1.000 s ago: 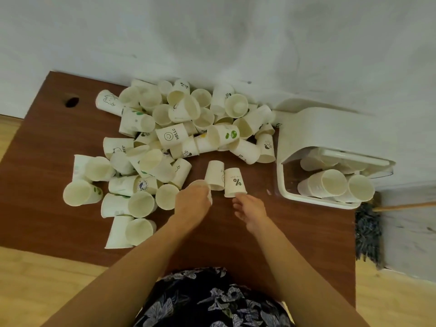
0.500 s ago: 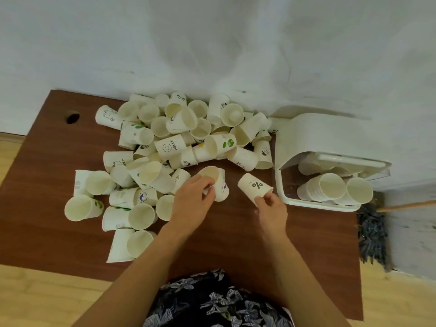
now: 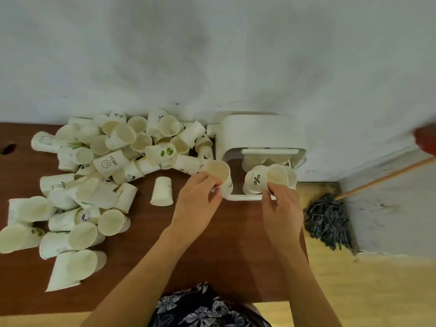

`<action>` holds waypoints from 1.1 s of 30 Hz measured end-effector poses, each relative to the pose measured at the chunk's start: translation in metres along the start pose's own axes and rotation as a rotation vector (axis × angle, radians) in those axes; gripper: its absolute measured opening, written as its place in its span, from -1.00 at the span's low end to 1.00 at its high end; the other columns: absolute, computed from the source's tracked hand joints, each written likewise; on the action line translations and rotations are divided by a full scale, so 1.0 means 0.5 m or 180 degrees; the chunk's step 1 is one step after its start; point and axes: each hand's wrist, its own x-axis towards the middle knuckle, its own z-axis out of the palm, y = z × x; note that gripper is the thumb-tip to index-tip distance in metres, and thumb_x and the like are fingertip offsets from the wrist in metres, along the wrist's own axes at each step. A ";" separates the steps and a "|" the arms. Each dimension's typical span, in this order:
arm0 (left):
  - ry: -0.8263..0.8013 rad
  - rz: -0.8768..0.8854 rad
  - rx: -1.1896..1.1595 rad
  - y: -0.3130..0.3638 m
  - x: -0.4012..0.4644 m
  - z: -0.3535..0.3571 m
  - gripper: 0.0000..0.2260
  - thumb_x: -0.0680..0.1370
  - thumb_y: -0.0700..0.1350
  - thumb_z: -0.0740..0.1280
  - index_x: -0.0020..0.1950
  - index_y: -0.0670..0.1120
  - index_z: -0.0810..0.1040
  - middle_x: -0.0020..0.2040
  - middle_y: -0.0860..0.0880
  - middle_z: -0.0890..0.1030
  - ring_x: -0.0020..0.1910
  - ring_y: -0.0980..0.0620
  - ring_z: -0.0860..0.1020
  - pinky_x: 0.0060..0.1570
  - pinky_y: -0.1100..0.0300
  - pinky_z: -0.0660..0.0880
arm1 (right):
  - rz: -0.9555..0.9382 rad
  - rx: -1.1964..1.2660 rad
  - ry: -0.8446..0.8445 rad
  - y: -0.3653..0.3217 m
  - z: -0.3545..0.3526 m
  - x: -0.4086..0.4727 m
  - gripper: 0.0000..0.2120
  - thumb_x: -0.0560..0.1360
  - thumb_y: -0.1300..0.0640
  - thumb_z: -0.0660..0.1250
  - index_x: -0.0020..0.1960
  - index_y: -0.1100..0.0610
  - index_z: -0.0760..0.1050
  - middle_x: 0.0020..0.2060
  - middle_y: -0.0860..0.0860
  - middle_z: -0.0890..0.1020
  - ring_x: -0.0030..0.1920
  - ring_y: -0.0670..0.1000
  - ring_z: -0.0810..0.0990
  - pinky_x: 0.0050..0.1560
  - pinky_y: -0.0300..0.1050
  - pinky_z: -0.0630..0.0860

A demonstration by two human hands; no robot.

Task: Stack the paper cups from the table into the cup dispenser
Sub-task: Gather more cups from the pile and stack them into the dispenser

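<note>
both hands carried cups (image 3: 256, 182) to dispenser (image 3: 262, 133)

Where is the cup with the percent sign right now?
In the head view, the percent-sign cup is right of centre, held by the right hand at the open front of the white cup dispenser, against the cups already inside.

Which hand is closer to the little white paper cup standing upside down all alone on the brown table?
The left hand. It grips another cup just right of the lone upside-down white paper cup. The right hand is farther right, holding a cup at the white cup dispenser.
</note>
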 end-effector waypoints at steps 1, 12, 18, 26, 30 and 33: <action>0.0003 0.0052 0.0015 0.021 0.005 0.016 -0.85 0.52 -0.18 0.39 0.09 -0.07 0.61 0.03 0.05 0.55 -0.01 0.16 0.46 0.01 0.36 0.40 | 0.0012 -0.0001 0.0047 0.020 -0.013 0.007 -0.81 0.50 0.26 0.42 0.11 0.19 0.61 -0.02 0.03 0.67 0.03 0.07 0.55 -0.05 -0.12 0.46; -0.0007 0.0469 0.0359 0.155 0.073 0.174 -0.83 0.51 -0.23 0.38 0.08 -0.12 0.66 -0.01 -0.02 0.60 0.02 0.02 0.51 -0.01 0.25 0.48 | -0.0250 -0.0124 -0.0083 0.185 -0.075 0.095 -0.82 0.49 0.28 0.42 0.09 0.16 0.64 -0.06 0.02 0.68 0.05 0.09 0.54 0.02 -0.23 0.34; -0.0133 0.0286 0.0700 0.167 0.103 0.246 -0.87 0.57 -0.19 0.32 0.01 -0.15 0.67 -0.07 -0.07 0.60 -0.03 -0.04 0.49 -0.04 0.19 0.47 | -0.0370 -0.0276 -0.0622 0.236 -0.057 0.134 -0.85 0.54 0.22 0.36 0.09 0.15 0.65 -0.08 0.03 0.68 0.06 0.09 0.52 -0.07 -0.17 0.40; -0.0370 -0.0080 0.1110 0.185 0.143 0.280 -0.80 0.63 -0.11 0.22 0.14 -0.11 0.60 0.08 -0.05 0.56 0.16 -0.03 0.42 0.08 0.14 0.47 | -0.0572 -0.0466 -0.1311 0.278 -0.019 0.160 -0.83 0.58 0.13 0.29 0.08 0.08 0.65 -0.05 -0.03 0.69 0.09 0.08 0.52 0.02 -0.06 0.48; -0.0814 -0.0273 0.1271 0.165 0.145 0.310 -0.81 0.62 -0.14 0.22 0.14 -0.11 0.60 0.11 -0.06 0.55 0.19 -0.06 0.41 0.10 0.06 0.48 | -0.0623 -0.0566 -0.1383 0.292 0.001 0.168 -0.84 0.57 0.15 0.32 0.05 0.07 0.67 -0.08 -0.02 0.71 0.05 0.10 0.55 0.06 -0.03 0.46; -0.1107 -0.0296 0.1410 0.141 0.146 0.329 -0.79 0.62 -0.16 0.21 0.14 -0.07 0.61 0.09 -0.05 0.60 0.15 -0.08 0.44 0.10 0.04 0.45 | -0.0632 -0.0705 -0.1552 0.303 0.016 0.169 -0.85 0.56 0.14 0.32 -0.02 0.05 0.67 -0.14 -0.03 0.71 0.03 0.08 0.55 0.08 -0.03 0.45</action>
